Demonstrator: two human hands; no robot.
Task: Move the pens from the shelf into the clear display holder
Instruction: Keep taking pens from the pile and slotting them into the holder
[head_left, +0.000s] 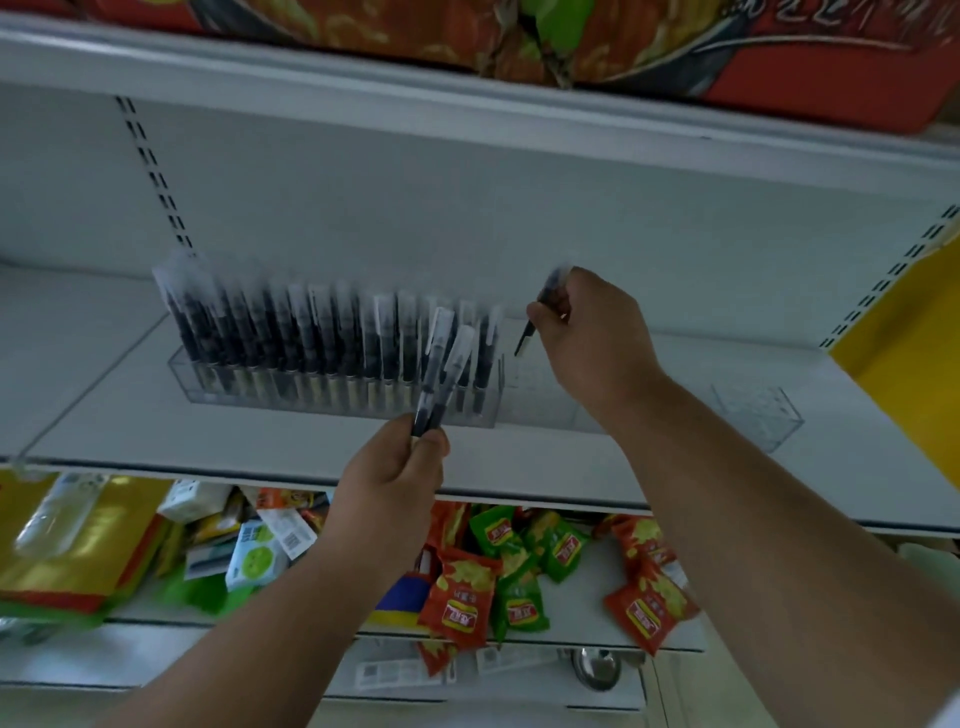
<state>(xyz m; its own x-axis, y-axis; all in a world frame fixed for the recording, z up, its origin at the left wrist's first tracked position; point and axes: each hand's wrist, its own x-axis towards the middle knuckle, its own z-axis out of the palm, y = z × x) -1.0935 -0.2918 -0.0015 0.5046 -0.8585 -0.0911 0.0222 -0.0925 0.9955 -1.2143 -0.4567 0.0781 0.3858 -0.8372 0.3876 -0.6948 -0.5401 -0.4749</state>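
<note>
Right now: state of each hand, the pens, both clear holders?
Left hand: shut on two pens, caps up.
Right hand: shut on single pen, tip down, above the holders.
Filled holder: rows of upright pens.
Second holder: looks empty.

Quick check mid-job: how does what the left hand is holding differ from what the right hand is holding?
The left hand grips two pens by their lower ends, caps fanned upward in front of the filled clear display holder. The right hand pinches one pen near its middle, tip down, right of the holder's last filled slots. The left hand sits lower and nearer the shelf edge. All are dark pens with clear caps.
</note>
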